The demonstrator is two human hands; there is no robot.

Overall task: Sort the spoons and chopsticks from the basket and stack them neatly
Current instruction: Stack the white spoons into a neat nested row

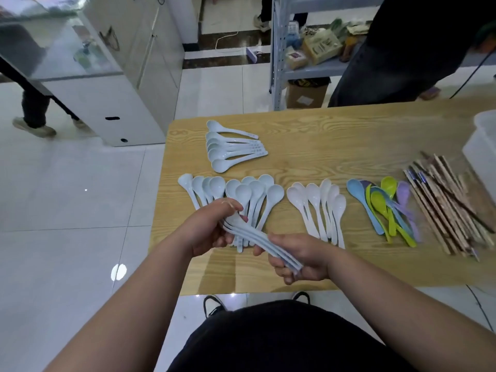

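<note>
Your left hand point(214, 228) and right hand point(299, 260) both clasp the held spoons point(255, 237); uneven squeezing may splay them onto the fanned row point(257, 191) beneath.

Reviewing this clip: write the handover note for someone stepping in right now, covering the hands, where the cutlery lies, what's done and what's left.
Left hand and right hand both grip one bundle of pale blue plastic spoons, fingers curled round it.
On the wooden table: nested stack of pale blue spoons at the far side; fanned pale blue spoons, white spoons, coloured spoons and wooden chopsticks in a row; translucent basket at the right edge.
Done: sorted by kind.
Left: stack the held bundle and loose groups neatly.
</note>
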